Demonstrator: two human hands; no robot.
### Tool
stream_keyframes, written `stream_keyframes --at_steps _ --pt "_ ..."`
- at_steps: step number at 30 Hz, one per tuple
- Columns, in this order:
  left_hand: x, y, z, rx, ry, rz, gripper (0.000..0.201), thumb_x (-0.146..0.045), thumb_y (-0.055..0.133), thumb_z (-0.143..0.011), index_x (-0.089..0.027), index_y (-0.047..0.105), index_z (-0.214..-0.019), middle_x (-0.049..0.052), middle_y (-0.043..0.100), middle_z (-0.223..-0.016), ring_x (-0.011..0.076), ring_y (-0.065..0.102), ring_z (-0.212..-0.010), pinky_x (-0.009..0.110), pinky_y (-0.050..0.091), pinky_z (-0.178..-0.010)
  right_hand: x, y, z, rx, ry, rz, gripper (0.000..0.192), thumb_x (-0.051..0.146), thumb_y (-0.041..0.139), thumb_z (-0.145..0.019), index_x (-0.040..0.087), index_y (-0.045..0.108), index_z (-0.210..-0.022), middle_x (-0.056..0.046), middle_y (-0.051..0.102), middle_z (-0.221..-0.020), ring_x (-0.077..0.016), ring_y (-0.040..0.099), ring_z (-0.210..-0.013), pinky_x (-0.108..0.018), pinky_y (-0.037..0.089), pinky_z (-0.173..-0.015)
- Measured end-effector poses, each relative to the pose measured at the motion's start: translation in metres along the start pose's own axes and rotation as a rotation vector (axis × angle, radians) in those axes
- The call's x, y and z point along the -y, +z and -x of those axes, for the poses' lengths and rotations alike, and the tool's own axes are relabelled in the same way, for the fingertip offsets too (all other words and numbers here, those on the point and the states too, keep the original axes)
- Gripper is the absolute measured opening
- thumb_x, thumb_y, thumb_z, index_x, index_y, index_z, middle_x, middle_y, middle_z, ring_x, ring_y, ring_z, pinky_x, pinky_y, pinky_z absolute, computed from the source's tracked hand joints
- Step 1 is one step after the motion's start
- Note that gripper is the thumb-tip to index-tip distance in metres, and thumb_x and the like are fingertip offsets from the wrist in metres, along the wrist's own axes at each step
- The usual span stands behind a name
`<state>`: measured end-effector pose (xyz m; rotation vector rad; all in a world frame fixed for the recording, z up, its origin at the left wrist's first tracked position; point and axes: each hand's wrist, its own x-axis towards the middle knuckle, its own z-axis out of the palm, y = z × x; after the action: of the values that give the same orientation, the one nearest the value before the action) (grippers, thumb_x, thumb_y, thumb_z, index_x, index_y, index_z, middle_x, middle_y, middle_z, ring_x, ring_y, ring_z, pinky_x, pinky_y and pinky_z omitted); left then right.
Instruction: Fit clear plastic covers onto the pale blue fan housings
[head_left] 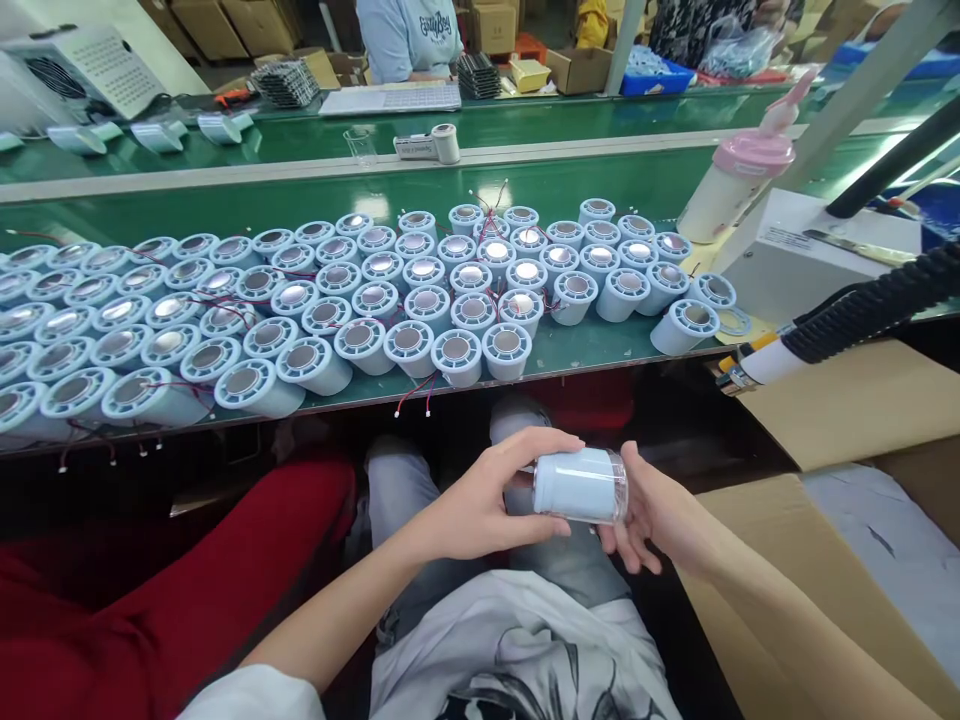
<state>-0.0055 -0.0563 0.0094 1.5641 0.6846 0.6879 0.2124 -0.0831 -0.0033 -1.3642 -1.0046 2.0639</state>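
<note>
While the person sits at the green desk (600,350), both hands meet over the lap, below the desk's front edge, and share one pale blue cylinder (577,484) lying on its side. The left hand (480,505) has its grip closed on the cylinder's left end, thumb along the top and fingers curled beneath. The right hand (651,510) cups the other end, where a clear cap (616,487) sits on the cylinder; its grip is closed loosely around that end, with the fingers spread under it. On the desk above, a dense field of matching cylinders (360,290) stands packed side by side with metal discs facing up, several trailing thin red and black wires (416,390) over the front edge. A pink-lidded bottle (739,185) leans at the right of that field, beside a white box (802,250). A black ribbed hose (870,310) crosses in from the right, above an open cardboard carton (825,560) at the person's right side. A red-clad leg (187,590) of a neighbour shows at the left. Across the far desk, another person in a light blue shirt (409,35) stands behind a white keyboard (390,98).
</note>
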Motion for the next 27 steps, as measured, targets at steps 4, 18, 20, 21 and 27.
stream_keyframes --at_steps 4,18,20,21,27 --pt "-0.008 0.001 -0.001 -0.027 -0.143 0.139 0.060 -0.029 0.075 -0.075 -0.026 0.050 -0.129 0.009 0.053 -0.127 0.0235 0.057 -0.110 0.034 0.052 -0.089 -0.006 -0.007 0.008 -0.275 -0.636 0.447 0.030 0.025 0.049 -0.094 0.026 0.044 -0.123 -0.012 0.053 -0.134 -0.0221 0.063 -0.107 -0.036 0.056 -0.084" --pt "0.035 0.012 -0.118 -0.004 -0.269 0.342 0.071 -0.031 0.084 -0.062 -0.016 0.055 -0.126 0.013 0.061 -0.124 0.0269 0.057 -0.115 0.041 0.043 -0.100 -0.052 -0.042 -0.050 -0.557 -0.861 -0.190 0.056 0.024 0.082 -0.068 0.029 0.044 -0.110 -0.013 0.042 -0.144 -0.0299 0.055 -0.120 -0.043 0.057 -0.082" --pt "0.040 0.022 -0.150 0.065 -0.261 0.324 0.067 -0.032 0.083 -0.064 -0.014 0.057 -0.124 0.014 0.064 -0.120 0.0277 0.058 -0.113 0.044 0.043 -0.100 -0.056 -0.052 -0.058 -0.682 -0.858 -0.275 0.058 0.030 0.082 -0.067 0.029 0.041 -0.109 -0.015 0.038 -0.146 -0.0312 0.057 -0.115 -0.042 0.058 -0.073" --pt "0.041 0.027 -0.163 0.098 -0.257 0.313 0.066 -0.032 0.082 -0.064 -0.014 0.058 -0.123 0.013 0.065 -0.118 0.0278 0.059 -0.112 0.045 0.043 -0.100 -0.056 -0.056 -0.060 -0.725 -0.864 -0.294 0.058 0.032 0.081 -0.068 0.029 0.039 -0.109 -0.016 0.038 -0.146 -0.0316 0.058 -0.114 -0.043 0.058 -0.071" --pt "0.038 0.034 -0.197 0.239 -0.243 0.241 0.061 -0.033 0.081 -0.066 -0.014 0.058 -0.120 0.013 0.065 -0.120 0.0271 0.060 -0.111 0.044 0.045 -0.098 -0.047 -0.078 -0.063 -0.788 -0.914 -0.332 0.060 0.036 0.083 -0.063 0.028 0.040 -0.105 -0.015 0.047 -0.139 -0.0329 0.055 -0.118 -0.053 0.052 -0.089"
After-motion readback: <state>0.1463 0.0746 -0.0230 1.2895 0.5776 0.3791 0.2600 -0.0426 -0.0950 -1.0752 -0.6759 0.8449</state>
